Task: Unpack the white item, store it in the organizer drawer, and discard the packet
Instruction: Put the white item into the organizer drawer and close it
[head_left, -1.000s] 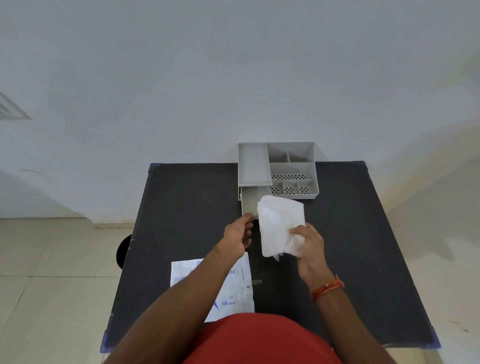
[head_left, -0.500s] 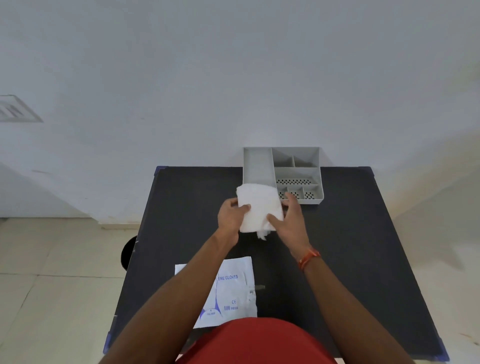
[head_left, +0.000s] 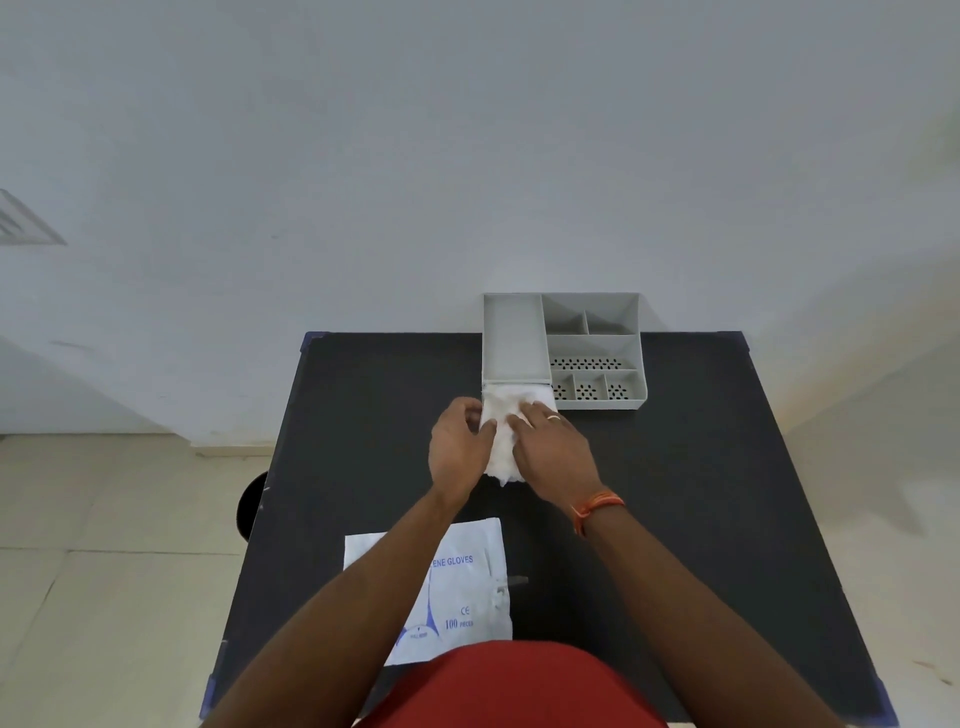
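The white item (head_left: 503, 439), a soft crumpled bundle, lies at the front of the grey organizer (head_left: 563, 349), over the pulled-out drawer that it mostly hides. My left hand (head_left: 458, 446) grips its left side and my right hand (head_left: 556, 451) presses on its right side, fingers spread over it. The bundle's near end hangs out toward me between my hands. The empty packet (head_left: 470, 584), white with blue print, lies flat on the black table (head_left: 701, 509) near my body, partly under my left forearm.
The organizer stands at the table's far edge against a white wall and has several small compartments on its right. A dark round object (head_left: 253, 506) sits on the tiled floor left of the table. A small dark piece (head_left: 517, 580) lies by the packet's right edge.
Both hands carried the white item from mid-air above the table forward and down to the organizer's drawer. The left hand, empty a second ago, now holds it too.
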